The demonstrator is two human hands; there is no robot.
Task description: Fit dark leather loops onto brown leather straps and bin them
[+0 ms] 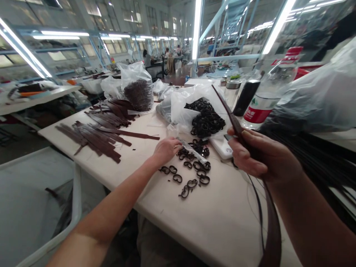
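My right hand point(258, 155) is closed around a long dark brown strap point(269, 222). One narrow end of it points up and away, while the rest hangs down past the wrist. Over the table's middle, my left hand point(166, 151) has its fingers drawn together at the edge of loose black strap loops point(191, 183); whatever lies between the fingertips is hidden. Beside those fingers runs a clear plastic strip or bag edge point(193, 150). Just beyond, a plastic bag point(178, 105) lies on its side with many more black loops point(207, 120) at its mouth.
Flat brown straps point(97, 139) lie in a heap on the table point(222, 215) at left, near a filled plastic bag point(137, 92). At right stand a red-labelled bottle point(257, 111) and a black cylinder point(246, 97). A white device point(221, 147) and black strips point(319, 167) lie nearby.
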